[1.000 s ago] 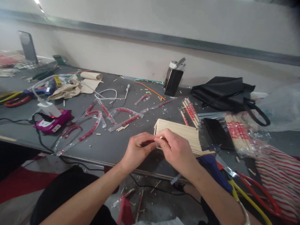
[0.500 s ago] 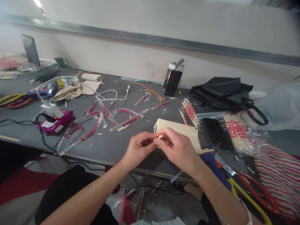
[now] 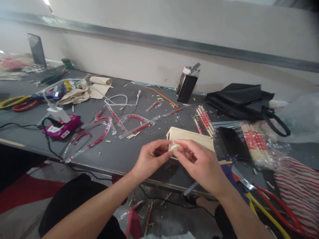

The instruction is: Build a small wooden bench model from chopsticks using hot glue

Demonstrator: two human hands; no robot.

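My left hand (image 3: 151, 158) and my right hand (image 3: 200, 162) meet above the table's front part. Their fingertips pinch a small pale wooden piece (image 3: 173, 146) from both sides; its exact shape is blurred and partly covered by fingers. Right behind them lies a structure of pale wooden sticks (image 3: 189, 133) set side by side like a sloping roof, its near side hidden by my right hand. Wooden chopsticks with red wrapping (image 3: 205, 119) rest just beyond it. Under my right forearm, red-handled cutters (image 3: 249, 186) are partly covered.
Curved plastic tubes with red filling (image 3: 102, 134) lie left of my hands, near a magenta power adapter (image 3: 62, 127). A phone (image 3: 187, 89) leans on a bottle at the back. Rightward are a black bag (image 3: 239, 101), a dark flat case (image 3: 234, 144) and bagged chopsticks (image 3: 256, 142).
My hands have drawn slightly apart and the right one has shifted right. More of the pale wooden piece now shows between the fingertips. The view has swung slightly.
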